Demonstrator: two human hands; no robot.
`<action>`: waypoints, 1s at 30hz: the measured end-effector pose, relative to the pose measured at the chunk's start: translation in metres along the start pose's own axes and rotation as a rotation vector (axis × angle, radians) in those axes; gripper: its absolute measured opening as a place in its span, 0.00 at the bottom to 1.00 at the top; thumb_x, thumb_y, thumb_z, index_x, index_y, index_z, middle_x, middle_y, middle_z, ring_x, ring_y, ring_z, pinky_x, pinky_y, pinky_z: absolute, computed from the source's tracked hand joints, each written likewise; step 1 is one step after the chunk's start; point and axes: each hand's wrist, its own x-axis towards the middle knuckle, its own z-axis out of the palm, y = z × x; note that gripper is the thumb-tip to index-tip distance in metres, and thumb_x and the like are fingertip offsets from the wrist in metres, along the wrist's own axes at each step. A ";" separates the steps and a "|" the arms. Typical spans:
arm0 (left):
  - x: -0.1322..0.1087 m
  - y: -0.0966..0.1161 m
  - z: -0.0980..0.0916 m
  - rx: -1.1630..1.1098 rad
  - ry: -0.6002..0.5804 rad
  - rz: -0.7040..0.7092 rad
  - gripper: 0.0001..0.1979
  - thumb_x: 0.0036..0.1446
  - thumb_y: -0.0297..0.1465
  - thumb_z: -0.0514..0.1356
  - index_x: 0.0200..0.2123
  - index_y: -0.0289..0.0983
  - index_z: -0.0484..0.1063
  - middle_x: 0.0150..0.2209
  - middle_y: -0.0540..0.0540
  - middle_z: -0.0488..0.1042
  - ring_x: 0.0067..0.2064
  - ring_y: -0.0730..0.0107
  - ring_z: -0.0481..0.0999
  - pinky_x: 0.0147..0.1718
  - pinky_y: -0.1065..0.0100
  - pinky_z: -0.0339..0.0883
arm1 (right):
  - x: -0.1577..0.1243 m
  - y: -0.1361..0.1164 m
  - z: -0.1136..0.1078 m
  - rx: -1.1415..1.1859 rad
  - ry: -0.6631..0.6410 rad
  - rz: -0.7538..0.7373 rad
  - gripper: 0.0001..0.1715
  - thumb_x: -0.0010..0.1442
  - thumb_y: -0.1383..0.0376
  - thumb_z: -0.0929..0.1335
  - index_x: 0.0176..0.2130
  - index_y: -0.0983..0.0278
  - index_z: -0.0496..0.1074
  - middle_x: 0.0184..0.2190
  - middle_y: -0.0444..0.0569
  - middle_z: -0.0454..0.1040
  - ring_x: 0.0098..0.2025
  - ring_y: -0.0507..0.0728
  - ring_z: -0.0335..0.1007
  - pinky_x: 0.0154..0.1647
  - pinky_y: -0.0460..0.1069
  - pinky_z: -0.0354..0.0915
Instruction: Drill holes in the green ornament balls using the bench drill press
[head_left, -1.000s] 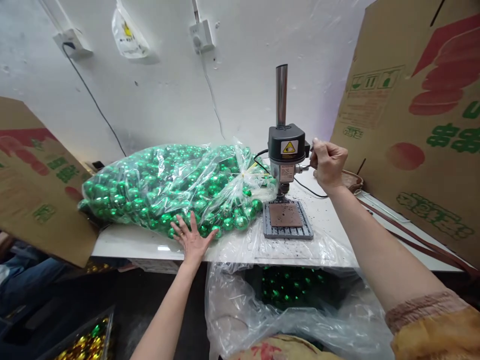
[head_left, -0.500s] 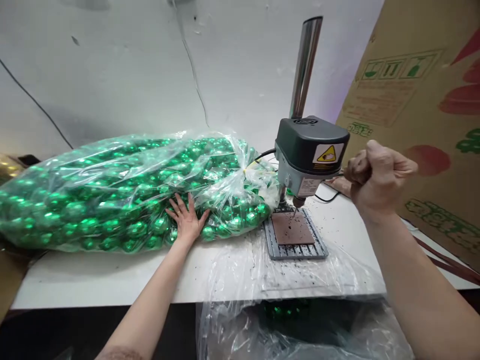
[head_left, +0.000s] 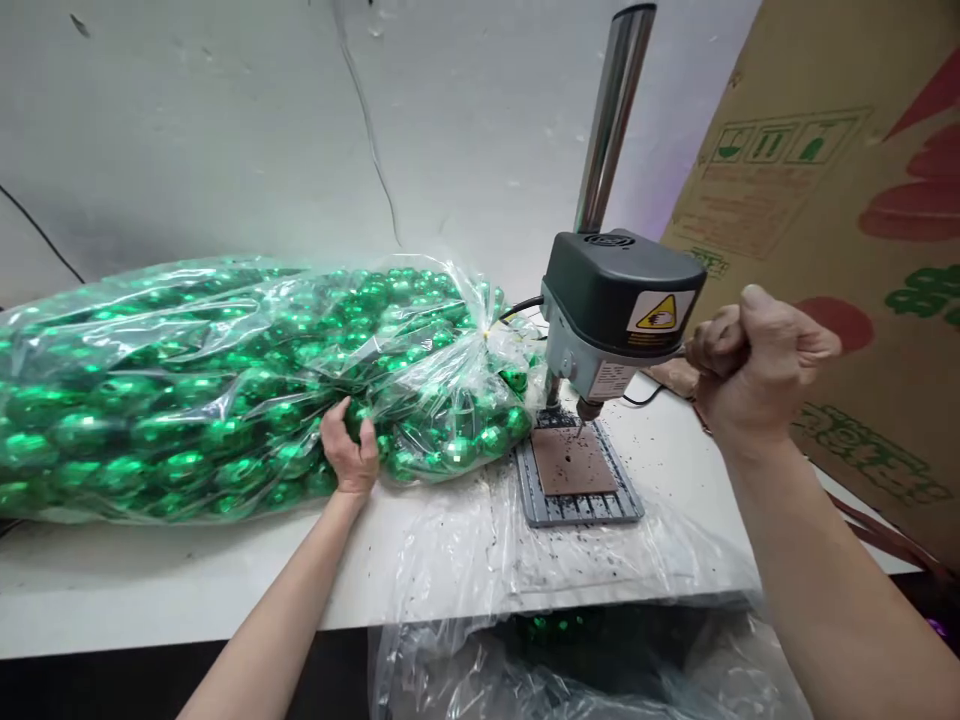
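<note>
A long clear plastic bag, tied near its right end, lies on the table and is full of shiny green faceted balls. My left hand is at its front side, fingers curled into the plastic and partly hidden by it. To the right stands a small bench drill press with a black and grey head. My right hand is closed in a fist round its feed handle, which is mostly hidden. The drill bit points down at a brown square board on the slotted metal base.
Dark shavings lie around the base. Clear plastic sheeting hangs over the front edge of the white table, with green balls visible below. A large cardboard box stands at the right. Behind, a cable runs down the white wall.
My left hand was spread flat on the bag; now its fingers are curled into it, nearer the front. The bag has shifted left in view. My right hand stays on the handle.
</note>
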 end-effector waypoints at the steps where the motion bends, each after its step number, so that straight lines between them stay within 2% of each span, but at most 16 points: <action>1: -0.002 0.015 -0.009 -0.002 0.057 0.022 0.26 0.66 0.39 0.47 0.60 0.30 0.65 0.56 0.31 0.71 0.64 0.50 0.67 0.65 0.46 0.58 | 0.000 0.000 0.000 0.001 -0.001 0.001 0.28 0.49 0.57 0.74 0.10 0.63 0.60 0.09 0.38 0.54 0.11 0.45 0.45 0.13 0.48 0.38; 2: -0.005 0.033 -0.016 -0.006 0.069 0.083 0.24 0.66 0.38 0.48 0.60 0.32 0.65 0.57 0.32 0.70 0.65 0.49 0.65 0.65 0.44 0.57 | 0.000 -0.001 0.000 0.001 0.000 0.000 0.28 0.49 0.56 0.74 0.10 0.63 0.60 0.09 0.38 0.54 0.11 0.45 0.45 0.13 0.48 0.38; 3: -0.007 0.054 -0.021 -0.020 0.017 0.185 0.23 0.66 0.37 0.49 0.60 0.35 0.65 0.58 0.34 0.70 0.67 0.49 0.63 0.66 0.42 0.56 | 0.000 -0.001 0.000 0.001 0.002 -0.003 0.28 0.49 0.56 0.74 0.10 0.63 0.60 0.09 0.38 0.54 0.11 0.46 0.46 0.13 0.48 0.38; 5: -0.012 0.100 -0.021 -0.063 -0.229 0.505 0.22 0.65 0.35 0.52 0.60 0.40 0.67 0.61 0.39 0.70 0.70 0.51 0.60 0.68 0.42 0.53 | 0.000 -0.001 0.000 0.006 0.002 -0.007 0.28 0.50 0.56 0.74 0.11 0.63 0.60 0.09 0.38 0.54 0.11 0.46 0.46 0.13 0.48 0.38; 7: -0.015 0.143 -0.010 -0.058 -0.494 0.788 0.22 0.66 0.37 0.55 0.62 0.44 0.67 0.66 0.42 0.67 0.72 0.50 0.55 0.70 0.41 0.47 | 0.000 0.000 -0.001 0.015 0.000 -0.009 0.28 0.51 0.57 0.73 0.11 0.63 0.60 0.09 0.38 0.54 0.11 0.46 0.46 0.13 0.48 0.38; 9: -0.017 0.171 0.007 0.037 -0.642 0.826 0.26 0.64 0.40 0.58 0.65 0.45 0.65 0.69 0.40 0.61 0.73 0.42 0.53 0.69 0.35 0.44 | 0.000 0.001 -0.002 0.020 -0.008 -0.011 0.27 0.51 0.59 0.73 0.11 0.63 0.60 0.09 0.38 0.54 0.11 0.46 0.46 0.13 0.48 0.40; 11: -0.020 0.180 0.022 0.158 -0.714 0.787 0.29 0.62 0.40 0.62 0.65 0.45 0.65 0.70 0.37 0.59 0.72 0.36 0.54 0.67 0.29 0.46 | 0.001 0.003 -0.003 0.023 -0.023 -0.013 0.26 0.52 0.61 0.72 0.11 0.62 0.61 0.09 0.38 0.54 0.12 0.46 0.48 0.13 0.48 0.41; 14: -0.029 0.164 0.026 0.271 -0.752 0.765 0.30 0.61 0.35 0.63 0.66 0.46 0.64 0.70 0.35 0.58 0.71 0.33 0.55 0.64 0.28 0.51 | 0.002 0.005 -0.005 0.031 -0.045 -0.017 0.25 0.54 0.62 0.72 0.12 0.63 0.62 0.10 0.39 0.56 0.13 0.47 0.50 0.14 0.48 0.44; 18: -0.050 0.123 0.006 0.328 -0.786 0.817 0.27 0.62 0.23 0.58 0.63 0.45 0.67 0.68 0.36 0.63 0.71 0.37 0.58 0.61 0.34 0.61 | 0.002 0.007 -0.008 0.040 -0.066 -0.034 0.24 0.55 0.62 0.72 0.13 0.63 0.64 0.11 0.39 0.59 0.14 0.47 0.52 0.15 0.49 0.44; 20: -0.058 0.106 -0.006 0.329 -0.806 0.825 0.24 0.62 0.21 0.55 0.59 0.44 0.71 0.67 0.37 0.65 0.70 0.42 0.62 0.61 0.37 0.63 | 0.001 0.007 -0.009 0.044 -0.075 -0.034 0.24 0.55 0.62 0.72 0.13 0.63 0.65 0.11 0.39 0.59 0.14 0.47 0.52 0.15 0.48 0.43; 24: -0.063 0.084 -0.021 0.334 -0.823 0.790 0.21 0.63 0.22 0.55 0.56 0.43 0.75 0.70 0.40 0.60 0.69 0.44 0.63 0.62 0.40 0.64 | 0.001 0.007 -0.009 0.047 -0.087 -0.027 0.24 0.56 0.62 0.71 0.14 0.63 0.65 0.11 0.39 0.57 0.14 0.47 0.51 0.16 0.48 0.42; 30: -0.057 0.065 -0.035 0.309 -0.907 0.723 0.26 0.62 0.21 0.55 0.59 0.49 0.73 0.71 0.46 0.59 0.67 0.51 0.65 0.66 0.46 0.59 | 0.001 0.007 -0.011 0.028 -0.097 -0.021 0.24 0.57 0.61 0.71 0.14 0.63 0.65 0.12 0.38 0.58 0.14 0.46 0.51 0.17 0.49 0.45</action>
